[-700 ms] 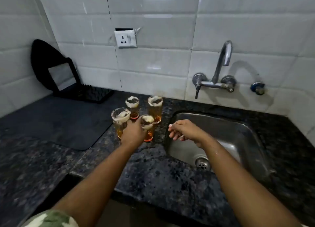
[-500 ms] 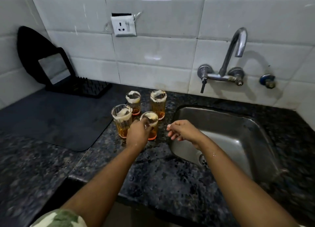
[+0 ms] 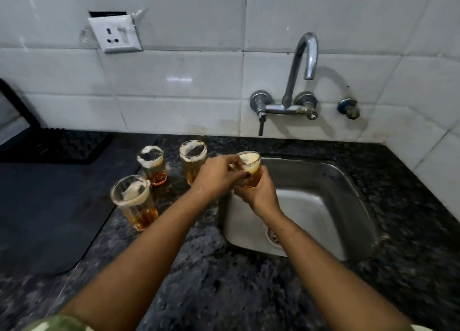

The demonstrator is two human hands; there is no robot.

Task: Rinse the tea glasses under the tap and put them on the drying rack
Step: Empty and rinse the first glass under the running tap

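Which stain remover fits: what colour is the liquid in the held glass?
Amber-orange, with whitish foam at the rim of the small clear tea glass; the head view shows it.

The left hand (image 3: 216,172) has lifted one foamy tea glass (image 3: 249,169) out of the group on the countertop (image 3: 204,276) and carried it to the left rim of the sink (image 3: 323,206). The right hand (image 3: 258,194), earlier empty at that rim, now grips the glass from below, so both hold it.

Clear ribbed tea glasses (image 3: 135,201), foam-smeared rims. Polished chrome tap (image 3: 302,64) (dull spots at valves). Brushed stainless sink (image 3: 331,204). Speckled dark granite counter (image 3: 224,281), glossy. White glazed wall tiles (image 3: 179,77). Matt dark mat (image 3: 49,206). Black plastic drying rack (image 3: 59,144).
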